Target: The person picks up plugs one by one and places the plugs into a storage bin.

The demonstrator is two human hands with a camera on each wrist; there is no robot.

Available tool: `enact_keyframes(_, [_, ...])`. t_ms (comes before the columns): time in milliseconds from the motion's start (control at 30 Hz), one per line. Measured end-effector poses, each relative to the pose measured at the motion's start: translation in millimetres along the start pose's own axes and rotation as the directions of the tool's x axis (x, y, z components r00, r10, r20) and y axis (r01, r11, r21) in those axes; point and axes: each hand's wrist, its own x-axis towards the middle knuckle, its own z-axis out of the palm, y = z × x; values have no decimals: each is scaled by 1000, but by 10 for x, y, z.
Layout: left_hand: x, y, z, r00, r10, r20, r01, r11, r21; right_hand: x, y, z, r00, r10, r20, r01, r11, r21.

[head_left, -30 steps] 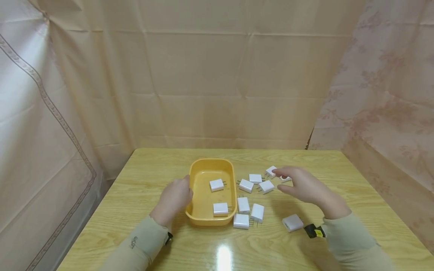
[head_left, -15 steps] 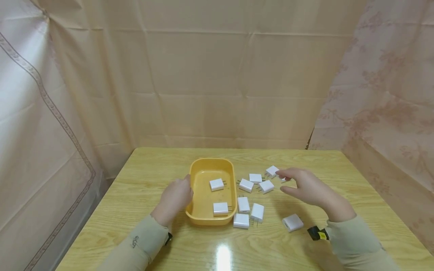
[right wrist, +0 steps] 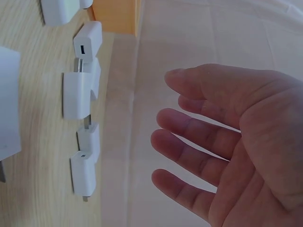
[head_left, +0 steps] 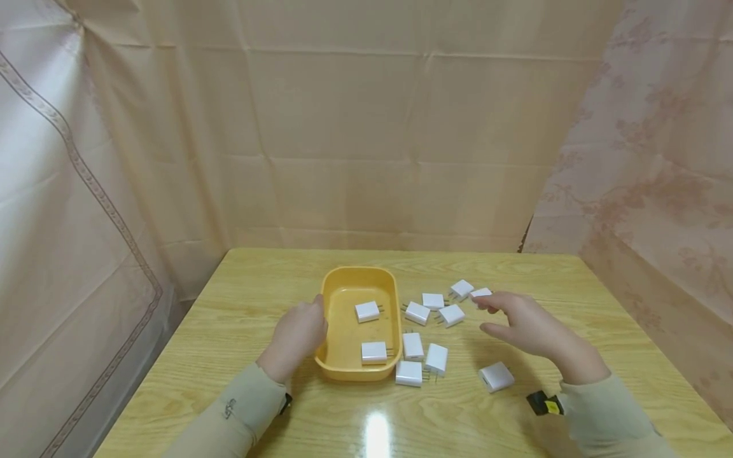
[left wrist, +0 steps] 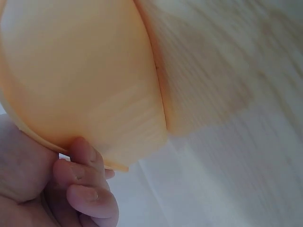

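My left hand [head_left: 296,334] grips the left rim of a yellow plastic tub [head_left: 357,374]; in the left wrist view, its fingers [left wrist: 87,189] curl over the rim. Two white USB charger plugs lie inside, a farther charger plug [head_left: 366,312] and a nearer charger plug [head_left: 374,352]. My right hand [head_left: 529,326] hovers over the table with fingers apart and nothing held. Its fingertips are nearest to a white charger plug [head_left: 480,293], partly hidden behind them. In the right wrist view, the relaxed right hand [right wrist: 236,142] is apart from the charger plugs.
Several more charger plugs lie right of the tub, including one charger plug [head_left: 461,289] at the back and a lone charger plug [head_left: 497,377] nearer the front. They rest on a wooden table [head_left: 252,305], with a beige curtain [head_left: 343,146] behind it.
My right hand has drawn slightly right and towards me, away from the back charger plugs, uncovering more of one. My left hand and the tub hold their place.
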Motion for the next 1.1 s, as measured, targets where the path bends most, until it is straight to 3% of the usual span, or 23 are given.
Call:
enact_keyframes(300, [-3, 7, 0, 999, -16, 29, 16, 1000, -13, -52, 50, 74, 1000, -5, -1, 5, 1000, 10])
enact_keyframes(800, [-5, 22, -3, 998, -36, 44, 37, 999, -25, -134, 120, 209, 998, 25, 63, -28, 998, 58])
enact_keyframes(1100, [4, 37, 6, 996, -57, 69, 59, 998, -33, -195, 192, 269, 990, 20, 137, -41, 988, 149])
